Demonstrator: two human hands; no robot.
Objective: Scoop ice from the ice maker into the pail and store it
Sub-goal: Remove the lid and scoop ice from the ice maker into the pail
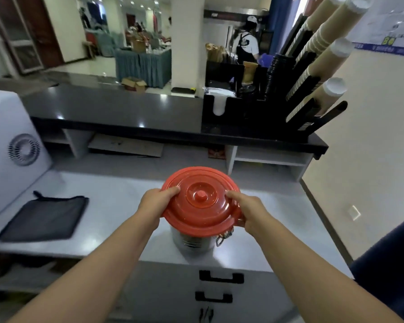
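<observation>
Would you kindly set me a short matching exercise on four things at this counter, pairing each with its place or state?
Things:
1. red lid
2. steel pail
3. dark cloth
4. paper cups

Places or states:
a. lying flat on the counter, at the left
b. stacked in the black rack, at the right
c. gripped at its rim by the left hand and the right hand
d. standing on the counter beneath the lid

Pairs: 1-c, 2-d, 3-a, 4-b.
</observation>
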